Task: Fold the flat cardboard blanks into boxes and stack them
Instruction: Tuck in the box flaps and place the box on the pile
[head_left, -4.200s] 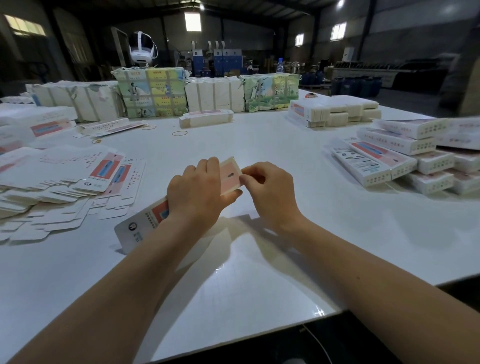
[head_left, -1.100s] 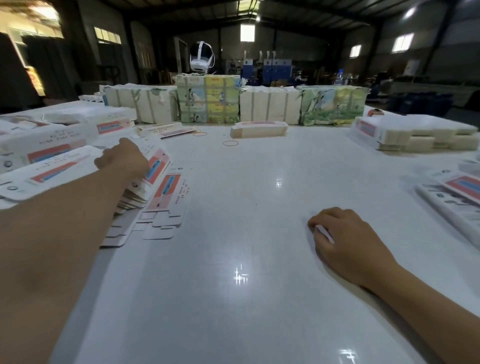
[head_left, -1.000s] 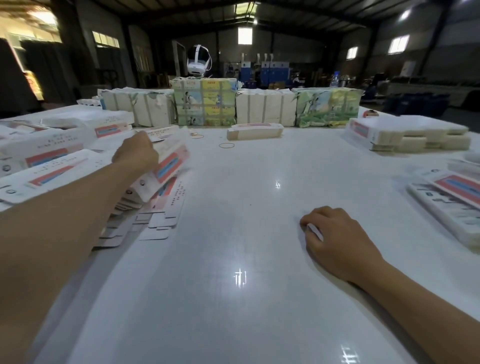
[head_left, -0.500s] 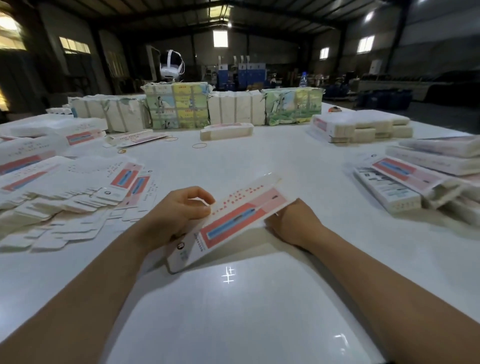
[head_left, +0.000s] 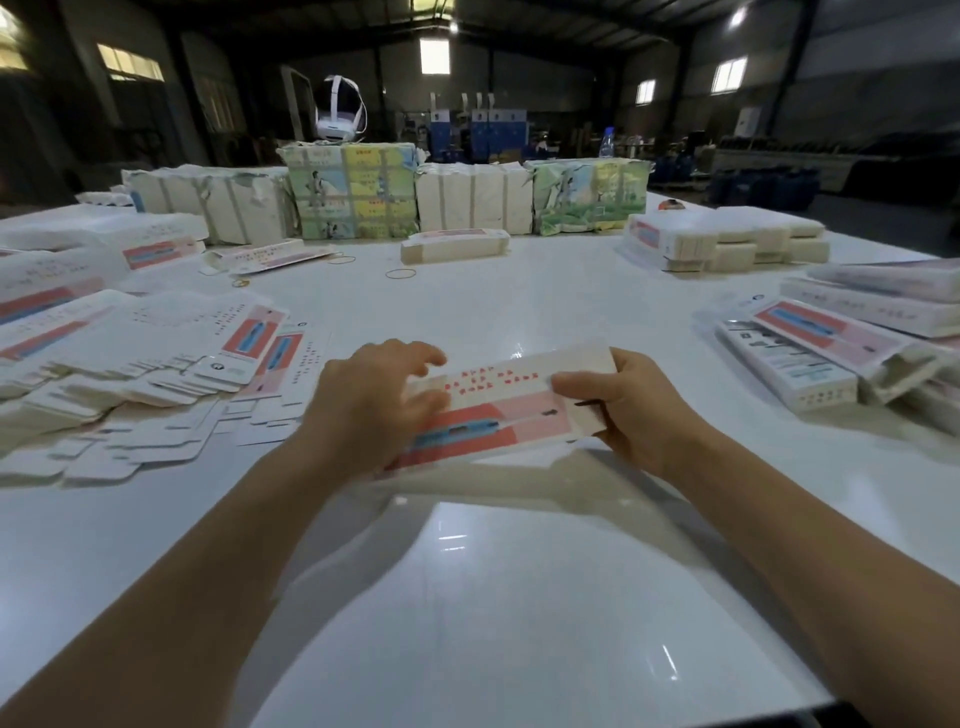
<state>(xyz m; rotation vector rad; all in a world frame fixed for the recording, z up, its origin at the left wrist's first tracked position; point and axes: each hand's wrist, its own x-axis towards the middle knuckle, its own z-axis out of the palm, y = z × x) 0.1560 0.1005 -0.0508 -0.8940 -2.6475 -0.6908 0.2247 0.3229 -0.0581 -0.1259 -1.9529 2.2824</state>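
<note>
Both hands hold one flat cardboard blank, white with a red and pink panel and red print, just above the white table at its middle. My left hand grips the blank's left end, thumb on top and fingers spread behind it. My right hand pinches the right end, thumb across the face. A loose heap of flat blanks spreads over the left of the table. Folded boxes lie stacked at the right edge.
Wrapped bundles of blanks line the far edge, with a single folded box in front of them. Another pile of white boxes sits at the far right. Rubber bands lie on the far middle of the table.
My left hand took a blank from the left heap and brought it to the middle. My right hand left the table and took hold of the blank's right end.
</note>
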